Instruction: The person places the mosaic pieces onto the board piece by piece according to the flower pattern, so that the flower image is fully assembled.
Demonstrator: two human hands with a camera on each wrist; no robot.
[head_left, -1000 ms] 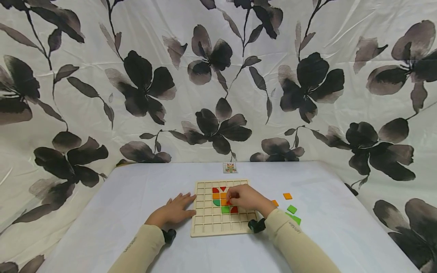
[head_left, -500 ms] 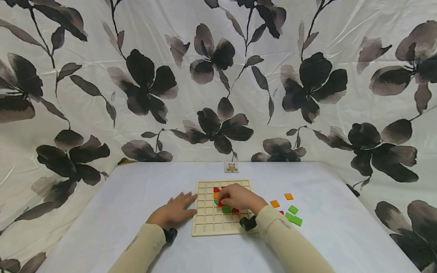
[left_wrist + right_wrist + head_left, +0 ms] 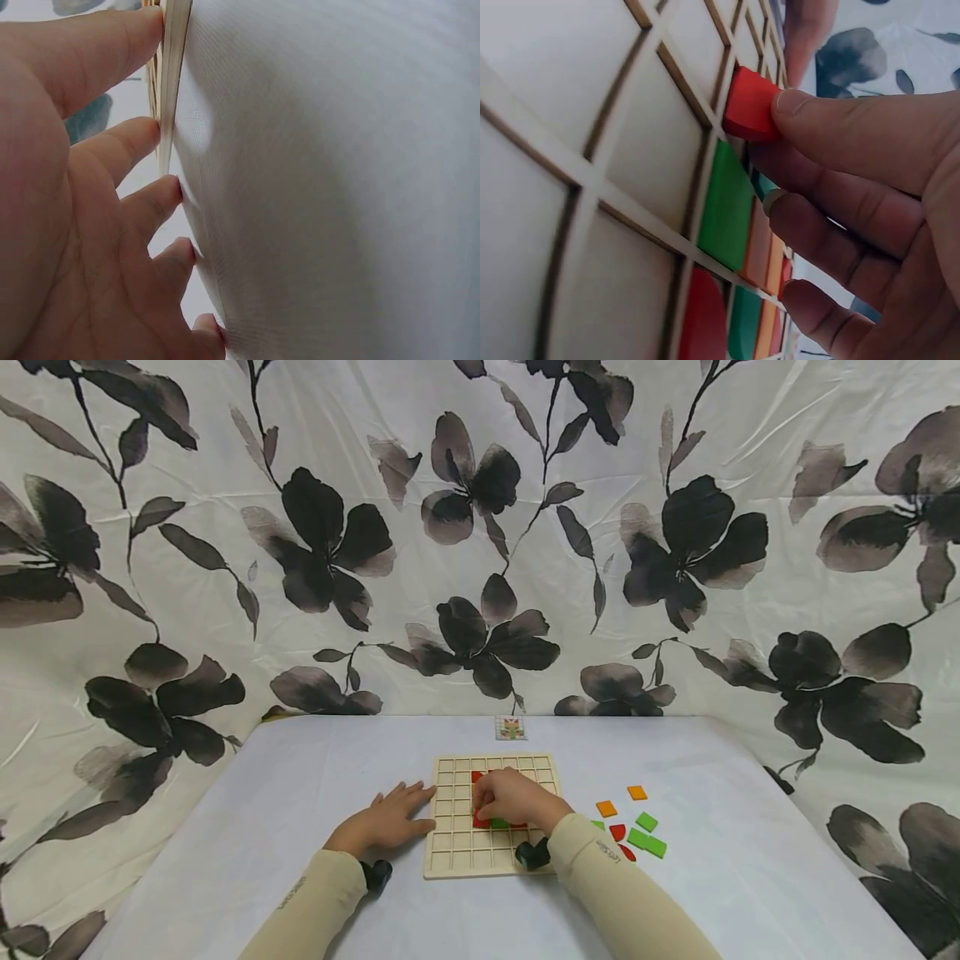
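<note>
My right hand (image 3: 517, 797) is over the wooden grid board (image 3: 453, 847), pinching a red tile (image 3: 750, 105) with one curved edge between thumb and fingers. In the right wrist view the tile is at a cell beside a green square tile (image 3: 727, 206); whether it lies flat in the cell, I cannot tell. Another red tile (image 3: 701, 315) and several orange and green ones fill nearby cells, partly hidden by the fingers. My left hand (image 3: 382, 820) lies with spread fingers at the board's left side. Its thumb and forefinger touch the board's edge (image 3: 174, 67).
Loose tiles lie right of the board: orange squares (image 3: 637, 792), green pieces (image 3: 647, 842) and red pieces (image 3: 617, 832), some partly behind the right sleeve. A small patterned card (image 3: 511, 727) is at the back of the white table (image 3: 315, 760). Floral cloth (image 3: 480, 552) hangs behind.
My right hand has moved left and slightly nearer across the board with the red tile. More loose tiles show beside the right sleeve. The left hand stays against the board.
</note>
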